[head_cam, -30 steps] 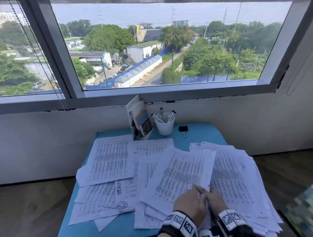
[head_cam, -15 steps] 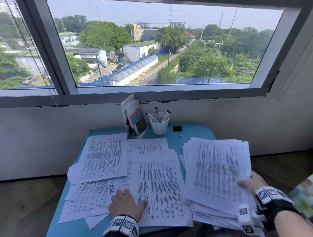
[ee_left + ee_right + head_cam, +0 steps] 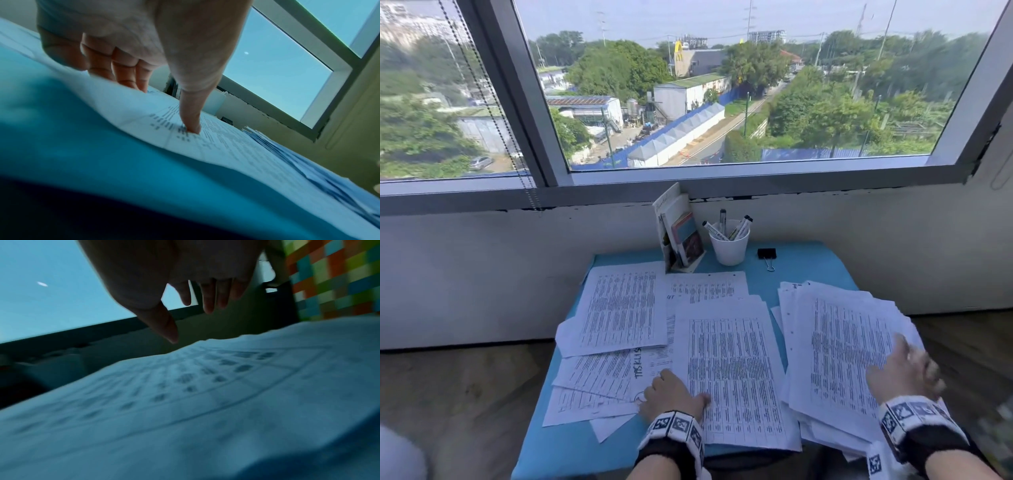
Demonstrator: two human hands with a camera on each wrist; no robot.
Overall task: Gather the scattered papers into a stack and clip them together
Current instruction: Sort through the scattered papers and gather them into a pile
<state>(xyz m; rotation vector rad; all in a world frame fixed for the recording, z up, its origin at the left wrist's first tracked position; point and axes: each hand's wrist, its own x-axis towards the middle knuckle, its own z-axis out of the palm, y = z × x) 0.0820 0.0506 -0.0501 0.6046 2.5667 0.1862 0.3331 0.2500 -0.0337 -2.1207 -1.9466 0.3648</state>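
Note:
Printed papers cover the blue table (image 3: 812, 264). Loose overlapping sheets (image 3: 619, 308) lie at the left. A middle sheaf (image 3: 732, 370) lies flat in front of me. My left hand (image 3: 671, 394) pinches its left edge: the thumb (image 3: 190, 116) presses on top and the fingers (image 3: 127, 76) curl behind the edge. A thick, ragged pile (image 3: 839, 349) sits at the right. My right hand (image 3: 904, 373) hovers just above its near right part, fingers (image 3: 207, 305) loose and holding nothing. A black binder clip (image 3: 767, 255) lies at the back of the table.
A white cup with markers (image 3: 729, 245) and a stand of booklets (image 3: 681, 236) are at the back, against the wall under the window. The right pile overhangs the table's right and near edges. Wooden floor lies on both sides.
The right pile was carried off to the right. My right hand has let go of its right edge and now hovers over it. My left hand moved to the middle sheaf's left edge.

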